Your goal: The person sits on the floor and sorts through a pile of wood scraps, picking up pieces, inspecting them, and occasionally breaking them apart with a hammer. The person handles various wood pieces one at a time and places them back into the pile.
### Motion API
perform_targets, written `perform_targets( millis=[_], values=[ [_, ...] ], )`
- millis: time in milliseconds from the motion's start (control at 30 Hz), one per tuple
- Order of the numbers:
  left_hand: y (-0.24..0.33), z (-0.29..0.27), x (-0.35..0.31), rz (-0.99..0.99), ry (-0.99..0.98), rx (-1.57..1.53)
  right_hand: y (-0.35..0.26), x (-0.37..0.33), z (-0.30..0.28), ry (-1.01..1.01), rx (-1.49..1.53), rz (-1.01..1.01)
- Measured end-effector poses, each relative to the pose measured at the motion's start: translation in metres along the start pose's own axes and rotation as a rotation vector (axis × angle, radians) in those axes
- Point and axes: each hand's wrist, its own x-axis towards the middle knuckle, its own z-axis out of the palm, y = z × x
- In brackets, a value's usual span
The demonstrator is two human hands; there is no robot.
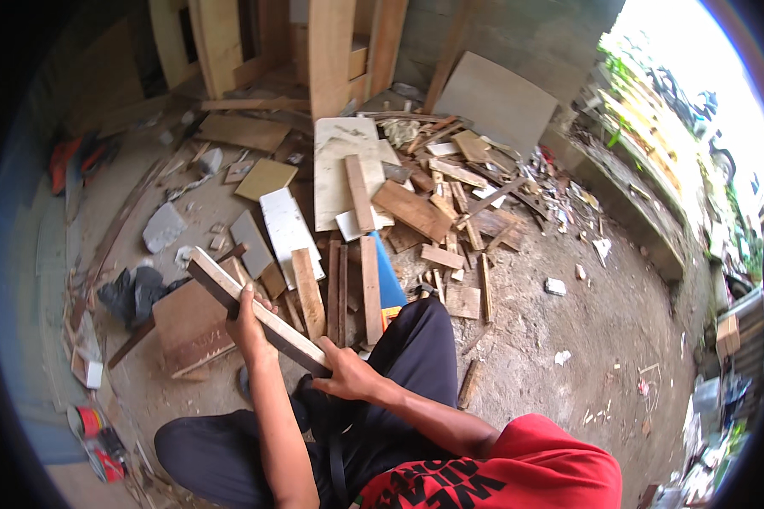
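- Dirt floor (535,331) of a rough work yard, strewn with offcuts and splinters, with timber leaning against a grey wall at the back and bright daylight and greenery past a low kerb on the far right.
- Far left: something orange-red (68,161) lies by the edge, too blurred to tell what it is; lower down sit round red-and-white tins (93,437).
- Dark crumpled cloth (132,293) lies left of a flat brown board (191,327) on the ground.
- Left hand (248,327) grips the wooden plank (255,312) about midway along, fingers clamped round it, thumb on top.
- That plank is held in the air above the person's lap and the brown board; its long axis runs diagonally, the far end pointing up-left and away, the near end down-right toward the body. It shows a pale top face and a dark side edge.
- Right hand (348,377) clasps the plank's near end, fingers closed round it.
- Centre: a white rectangular panel (287,231), a yellowish square sheet (265,178), and narrow slats (369,284) lying lengthwise away from the person.
- Blue flat piece (389,284) shows beside the slats.
- Right of centre: a heap of short brown scraps (450,204), then small white bits (556,286) on bare dirt.
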Motion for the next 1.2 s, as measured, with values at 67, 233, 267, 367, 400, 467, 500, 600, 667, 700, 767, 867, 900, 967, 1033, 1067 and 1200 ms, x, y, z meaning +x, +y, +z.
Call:
perform_targets(
  millis=[67, 233, 267, 367, 400, 467, 500, 600, 667, 700, 767, 867, 900, 967, 1033, 1067, 1200],
  values=[
    [0.002, 0.019, -0.007, -0.032, -0.094, 0.018, -0.001, -0.005, -0.013, 0.015, 0.050, 0.001],
    [-0.011, 0.074, -0.031, -0.167, -0.289, 0.071, 0.016, -0.023, -0.037, 0.235, -0.032, -0.019],
    [-0.018, 0.080, -0.033, -0.190, -0.325, 0.078, 0.018, -0.029, -0.038, 0.274, -0.031, -0.011],
    [-0.047, 0.103, -0.043, -0.092, -0.401, 0.145, 0.046, -0.042, -0.054, 0.314, 0.038, 0.006],
    [-0.051, 0.111, -0.051, -0.038, -0.450, 0.157, 0.056, -0.044, -0.056, 0.305, 0.110, 0.002],
    [-0.052, 0.118, -0.062, -0.026, -0.473, 0.195, 0.062, -0.048, -0.071, 0.327, 0.105, -0.206],
    [-0.056, 0.117, -0.057, -0.022, -0.487, 0.222, 0.073, -0.052, -0.080, 0.351, 0.197, -0.191],
    [-0.064, 0.120, -0.049, 0.039, -0.546, 0.278, 0.129, -0.053, -0.102, 0.751, 0.531, 0.007],
    [-0.065, 0.123, -0.045, 0.149, -0.568, 0.404, 0.178, -0.057, -0.131, 1.036, 0.346, 0.214],
    [-0.065, 0.123, -0.043, 0.209, -0.605, 0.473, 0.207, -0.061, -0.142, 1.111, 0.271, 0.257],
    [-0.065, 0.123, -0.038, 0.283, -0.661, 0.564, 0.249, -0.065, -0.160, 1.142, 0.162, 0.429],
    [-0.065, 0.115, -0.032, 0.336, -0.682, 0.654, 0.282, -0.058, -0.162, 1.038, 0.006, 0.567],
    [-0.068, 0.107, -0.024, 0.381, -0.668, 0.720, 0.290, -0.053, -0.155, 0.987, -0.028, 0.523],
    [-0.075, 0.103, -0.027, 0.324, -0.644, 0.789, 0.331, -0.053, -0.140, 0.877, -0.116, 0.335],
    [-0.076, 0.091, -0.024, 0.386, -0.605, 0.830, 0.343, -0.041, -0.120, 0.668, -0.275, 0.208],
    [-0.074, 0.084, -0.025, 0.404, -0.586, 0.845, 0.346, -0.045, -0.101, 0.577, -0.222, 0.214],
    [-0.058, 0.056, -0.029, 0.420, -0.492, 1.029, 0.368, -0.033, -0.053, 0.374, -0.614, -0.001]
  ],
)
